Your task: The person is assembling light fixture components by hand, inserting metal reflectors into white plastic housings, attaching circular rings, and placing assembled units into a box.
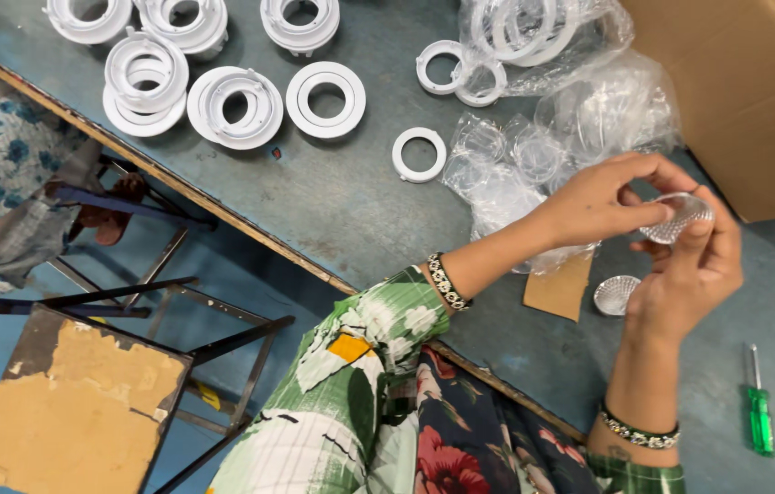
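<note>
My left hand (602, 199) and my right hand (691, 271) meet above the grey table (351, 197), both gripping a small round clear lens (675, 218) with a dimpled, faceted face. The left thumb and fingers pinch its near edge, and the right fingers wrap it from below. A second lens of the same kind (616, 295) lies on the table just under my hands, next to a scrap of brown cardboard (559, 288).
Several white plastic rings (223, 91) lie at the table's far left, two loose ones (419, 154) nearer. Clear plastic bags (570, 128) hold more lenses and rings. A cardboard box (744, 91) stands right, a green screwdriver (758, 412) near me. Metal stools (76, 393) stand below the table edge.
</note>
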